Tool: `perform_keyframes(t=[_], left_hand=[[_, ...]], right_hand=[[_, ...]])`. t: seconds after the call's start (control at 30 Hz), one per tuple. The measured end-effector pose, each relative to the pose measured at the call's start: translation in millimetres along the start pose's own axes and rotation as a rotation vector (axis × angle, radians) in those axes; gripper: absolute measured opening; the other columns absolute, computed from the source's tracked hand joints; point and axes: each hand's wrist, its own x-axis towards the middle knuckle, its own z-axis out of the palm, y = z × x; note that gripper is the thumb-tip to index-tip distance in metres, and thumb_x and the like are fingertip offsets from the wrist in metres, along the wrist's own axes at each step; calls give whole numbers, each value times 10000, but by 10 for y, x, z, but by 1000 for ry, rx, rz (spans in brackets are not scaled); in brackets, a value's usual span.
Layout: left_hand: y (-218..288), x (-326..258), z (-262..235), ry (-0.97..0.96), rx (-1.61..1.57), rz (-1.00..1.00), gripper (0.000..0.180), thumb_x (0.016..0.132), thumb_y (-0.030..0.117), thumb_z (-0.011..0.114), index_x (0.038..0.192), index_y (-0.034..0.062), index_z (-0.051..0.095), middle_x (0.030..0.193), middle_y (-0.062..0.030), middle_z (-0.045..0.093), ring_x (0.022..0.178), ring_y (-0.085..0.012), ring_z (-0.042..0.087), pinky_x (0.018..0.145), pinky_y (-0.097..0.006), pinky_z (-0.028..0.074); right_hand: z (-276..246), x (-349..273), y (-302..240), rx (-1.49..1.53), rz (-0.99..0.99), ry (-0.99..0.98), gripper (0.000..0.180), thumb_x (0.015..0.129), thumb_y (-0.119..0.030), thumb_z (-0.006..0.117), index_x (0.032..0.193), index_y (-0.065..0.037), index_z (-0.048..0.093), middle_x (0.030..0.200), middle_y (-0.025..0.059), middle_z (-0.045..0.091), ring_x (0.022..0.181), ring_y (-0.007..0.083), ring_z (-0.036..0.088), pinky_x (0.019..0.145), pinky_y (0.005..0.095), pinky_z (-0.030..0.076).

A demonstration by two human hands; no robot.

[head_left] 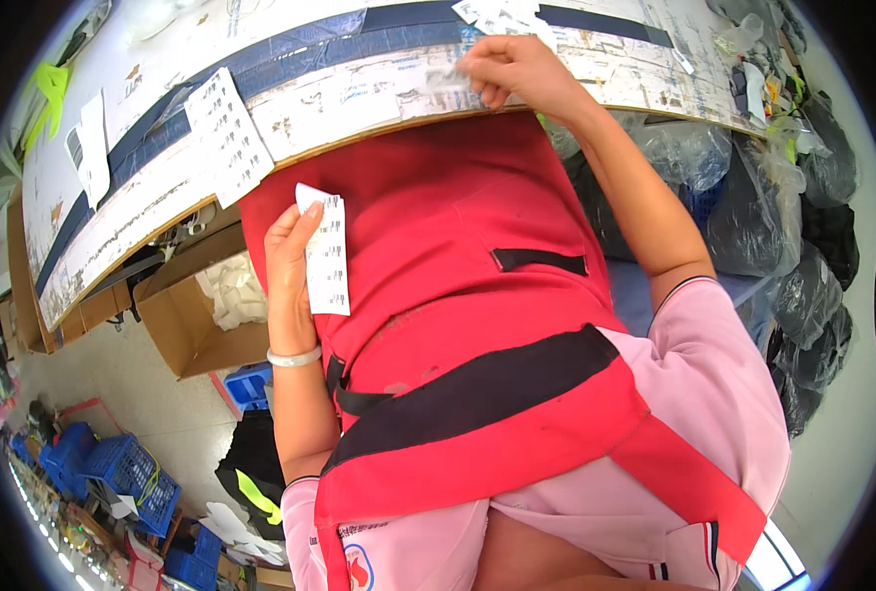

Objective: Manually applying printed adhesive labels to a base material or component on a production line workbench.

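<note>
My left hand (288, 266) holds a narrow white sheet of printed labels (326, 254) upright against my red apron (438, 295). My right hand (517, 71) reaches up to the worktable (359, 94) and pinches a small blurred white label (448, 77) at the table's surface near its front edge. A bracelet sits on my left wrist. Another label sheet (229, 133) lies flat on the table to the left.
An open cardboard box (187, 315) with white material stands under the table at left. Blue plastic crates (113, 473) sit on the floor. Dark plastic-wrapped bundles (783, 227) pile up at right. Small items and paper scraps clutter the table's far right end.
</note>
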Motion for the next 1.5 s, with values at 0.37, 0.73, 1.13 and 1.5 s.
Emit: perform_keyframes(t=[0.37, 0.73, 1.13, 1.5], left_hand=[[9, -9, 24, -29, -17, 19, 105, 868, 97, 647, 930, 14, 667, 793, -44, 683, 610, -72, 618, 535, -185, 478], [224, -260, 304, -99, 141, 269, 71, 843, 43, 675, 888, -12, 679, 820, 16, 633, 668, -33, 551, 601, -181, 429], [219, -252, 394, -57, 269, 398, 46, 831, 7, 678, 842, -37, 671, 865, -4, 608, 684, -28, 536, 589, -172, 409], [298, -178, 353, -10, 160, 222, 198, 929, 156, 570, 847, 4, 667, 778, -1, 617, 656, -36, 528, 593, -185, 401]], right_hand=[[-616, 113, 205, -644, 19, 490, 236, 798, -268, 729, 809, -58, 622, 672, 14, 599, 534, 61, 516, 521, 208, 412], [817, -523, -334, 119, -130, -172, 169, 890, -170, 623, 974, -29, 661, 763, -4, 612, 657, 66, 556, 616, 207, 478], [1246, -434, -334, 319, -23, -169, 164, 862, -160, 658, 893, 0, 674, 754, 21, 637, 613, 60, 549, 540, 196, 451], [1388, -408, -192, 208, -285, -63, 98, 833, -96, 684, 878, -16, 647, 796, 13, 619, 618, 92, 571, 544, 221, 475]])
